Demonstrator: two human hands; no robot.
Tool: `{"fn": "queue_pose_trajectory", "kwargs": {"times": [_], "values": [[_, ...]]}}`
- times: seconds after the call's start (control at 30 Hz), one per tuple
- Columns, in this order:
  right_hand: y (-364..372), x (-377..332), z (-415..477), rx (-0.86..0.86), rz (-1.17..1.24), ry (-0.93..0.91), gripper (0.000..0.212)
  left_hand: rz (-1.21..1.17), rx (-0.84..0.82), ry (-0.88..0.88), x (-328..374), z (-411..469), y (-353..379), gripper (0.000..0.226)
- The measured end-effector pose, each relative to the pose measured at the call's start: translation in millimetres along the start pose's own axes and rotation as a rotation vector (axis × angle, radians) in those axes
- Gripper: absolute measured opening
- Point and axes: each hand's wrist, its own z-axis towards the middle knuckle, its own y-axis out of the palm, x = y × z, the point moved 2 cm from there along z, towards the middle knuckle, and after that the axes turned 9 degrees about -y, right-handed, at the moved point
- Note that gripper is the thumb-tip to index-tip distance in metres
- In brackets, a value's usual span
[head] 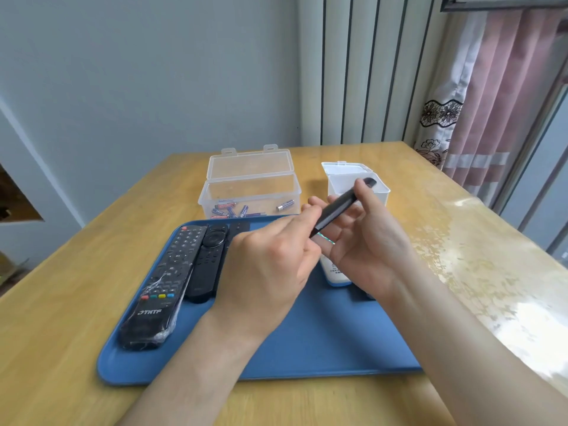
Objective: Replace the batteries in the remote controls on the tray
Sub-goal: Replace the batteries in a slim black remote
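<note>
Work looks to be at an early stage. Both hands grasp a slim black remote (339,209) lifted above the blue tray (307,336): the left hand (270,265) pinches its near end, and the right hand (368,241) cradles it with the thumb near the far tip. Whether its battery cover is off cannot be told. Left of the left hand lie a plastic-wrapped THTF remote (163,287) and a black round-pad remote (209,259), and a white remote (335,272) lies beneath the right hand. All three seem untouched. Spare batteries (230,210) wait in the clear box (252,182) beyond the hands.
</note>
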Motion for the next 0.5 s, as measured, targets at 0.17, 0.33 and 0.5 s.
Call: {"fn": "queue_pose_trajectory", "kwargs": {"times": [0.17, 0.33, 0.5], "values": [[-5, -4, 3, 0.027, 0.002, -0.011, 0.04, -0.036, 0.01, 0.036, 1, 0, -4, 0.036], [-1, -1, 3, 0.026, 0.044, -0.045, 0.04, 0.035, 0.124, 0.05, 2, 3, -11, 0.023], [-8, -2, 7, 0.102, 0.054, -0.099, 0.032, 0.052, 0.267, 0.034, -3, 6, -20, 0.023]]}}
